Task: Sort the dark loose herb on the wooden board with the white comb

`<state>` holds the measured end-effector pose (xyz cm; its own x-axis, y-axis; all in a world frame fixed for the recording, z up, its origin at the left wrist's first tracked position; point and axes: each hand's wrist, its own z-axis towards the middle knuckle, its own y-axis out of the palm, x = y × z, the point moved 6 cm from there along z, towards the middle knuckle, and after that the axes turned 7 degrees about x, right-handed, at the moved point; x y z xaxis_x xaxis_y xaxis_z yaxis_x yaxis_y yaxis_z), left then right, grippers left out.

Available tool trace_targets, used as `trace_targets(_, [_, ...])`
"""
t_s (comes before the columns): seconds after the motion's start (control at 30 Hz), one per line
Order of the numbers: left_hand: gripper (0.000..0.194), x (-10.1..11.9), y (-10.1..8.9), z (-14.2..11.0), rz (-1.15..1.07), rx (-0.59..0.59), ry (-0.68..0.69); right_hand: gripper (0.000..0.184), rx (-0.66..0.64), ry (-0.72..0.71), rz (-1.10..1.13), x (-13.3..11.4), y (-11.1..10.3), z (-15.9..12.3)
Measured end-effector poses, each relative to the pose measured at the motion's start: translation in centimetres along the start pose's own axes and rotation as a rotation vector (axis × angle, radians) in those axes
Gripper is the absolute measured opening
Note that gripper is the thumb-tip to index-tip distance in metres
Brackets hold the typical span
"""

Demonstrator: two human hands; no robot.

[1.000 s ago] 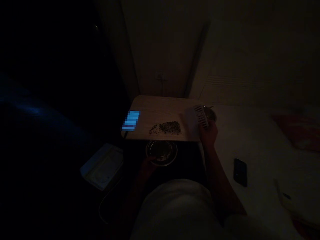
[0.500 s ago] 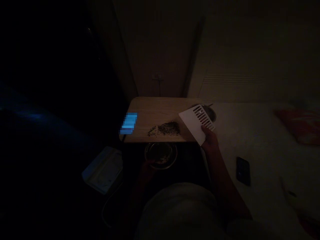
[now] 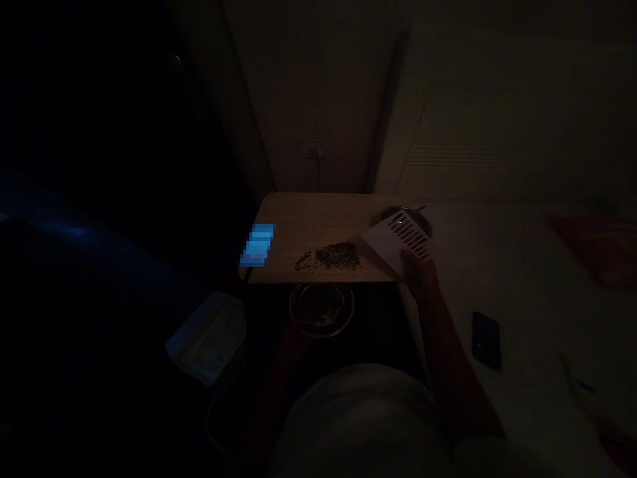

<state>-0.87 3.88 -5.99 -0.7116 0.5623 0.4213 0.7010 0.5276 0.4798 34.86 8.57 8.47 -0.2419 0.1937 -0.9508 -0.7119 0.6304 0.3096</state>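
My right hand (image 3: 419,273) is closed on a white flat scraper with a row of slots (image 3: 385,243), thumb on its face. The scraper is tilted over the right end of a small wooden table (image 3: 298,214). Left of it lies a loose pile of small dark grains or seeds (image 3: 339,255), with a few scattered farther left. Just below the table's near edge, my left hand (image 3: 295,336) grips the rim of a round metal bowl (image 3: 350,315). Some pale bits show inside the bowl, too dim to name. Darkness hides most of the left fingers.
Partly behind the scraper, another round metal dish (image 3: 422,220) stands at the table's back right corner. A glowing, pixelated screen (image 3: 257,245) is at the left end. A phone (image 3: 486,340) lies on the pale bed-like surface at right. A whitish box (image 3: 206,338) sits low at left.
The scraper and my right hand have shifted slightly right, away from the pile. The picture is dimmer. My left hand and the bowl stay almost where they were.
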Motion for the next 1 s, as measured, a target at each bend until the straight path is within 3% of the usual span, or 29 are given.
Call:
trace_targets(0.13, [0.034, 0.1, 0.0, -0.1, -0.003, -0.023, 0.01, 0.044, -0.028, -0.008, 0.015, 0.2, 0.1, 0.0])
trace_targets(0.33, [0.033, 0.0, 0.1, 0.2, 0.011, -0.012, 0.013, 0.038, 0.025, -0.025, -0.043, 0.9, -0.7, 0.3])
trace_targets(0.53, [0.034, 0.0, 0.4, -0.2, 0.033, 0.028, -0.006, 0.044, 0.093, -0.103, -0.153, 1.3, -1.5, 0.9])
trace_targets(1.0, [0.036, 0.1, 0.3, -0.5, 0.012, 0.033, 0.02, 0.039, 0.044, -0.254, -0.314, 0.4, -2.6, 1.8])
